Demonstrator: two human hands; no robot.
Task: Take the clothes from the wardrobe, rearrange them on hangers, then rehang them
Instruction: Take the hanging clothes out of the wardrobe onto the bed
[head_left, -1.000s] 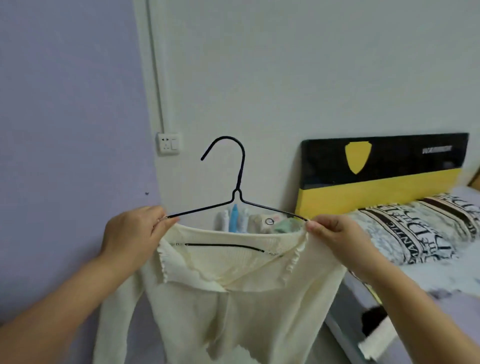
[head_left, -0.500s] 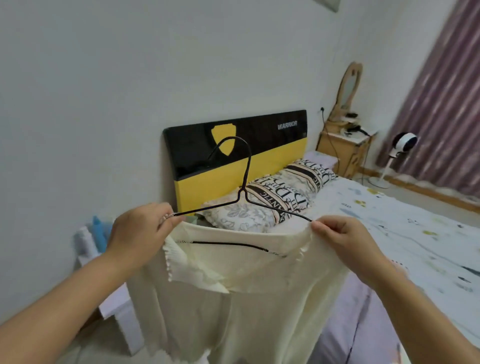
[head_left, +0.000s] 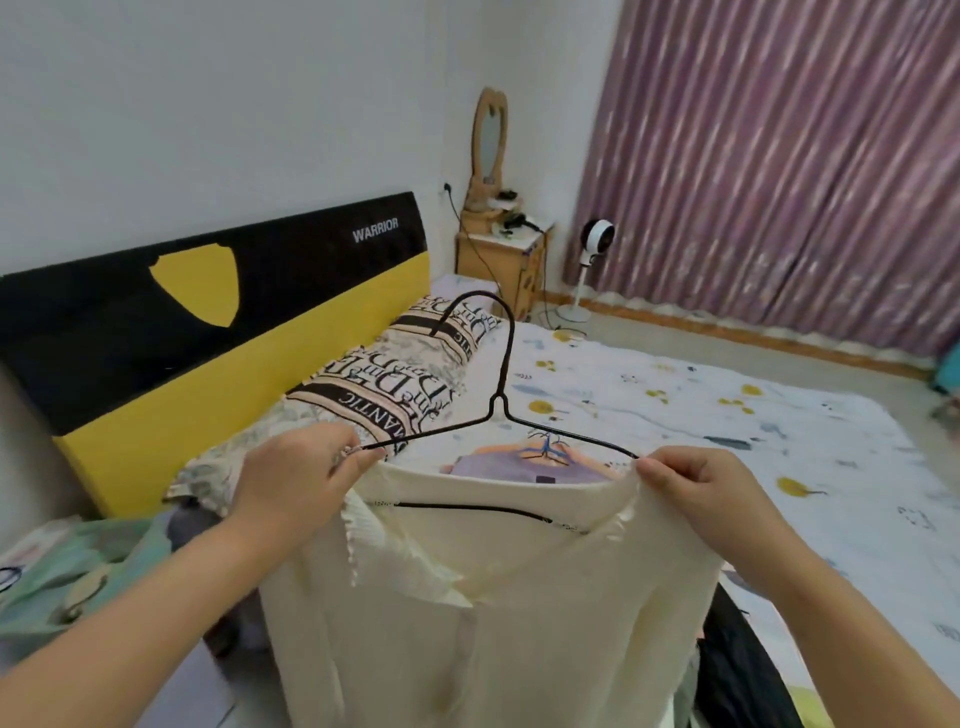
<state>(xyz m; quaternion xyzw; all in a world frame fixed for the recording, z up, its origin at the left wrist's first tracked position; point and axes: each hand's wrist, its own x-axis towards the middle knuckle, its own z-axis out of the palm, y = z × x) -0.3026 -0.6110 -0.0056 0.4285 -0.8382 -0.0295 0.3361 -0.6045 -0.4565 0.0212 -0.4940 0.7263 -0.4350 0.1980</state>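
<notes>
Purple curtains (head_left: 779, 156) back a bed (head_left: 727, 415) with a yellow-black headboard (head_left: 208, 322). Above it hangs a cream top (head_left: 493, 597) on a black wire hanger (head_left: 498, 410); the left hand (head_left: 296, 483) and right hand (head_left: 701, 493) pinch its shoulders.

So I'm looking into a bedroom with plain white walls (head_left: 234, 104) and a bed (head_left: 727, 431) covered by a white sheet dotted with little yellow and blue prints. The headboard (head_left: 311, 270) is black on top, yellow below, with a yellow shield and "WARRIOR" on it. Two lettered pillows (head_left: 410, 374) lie against it. In the far corner there's a small wooden nightstand (head_left: 498, 260) with an oval mirror (head_left: 489, 140) on top, a white standing fan (head_left: 592, 260) beside it, and purple striped curtains (head_left: 779, 156) hanging down to the pale floor (head_left: 701, 338).
</notes>
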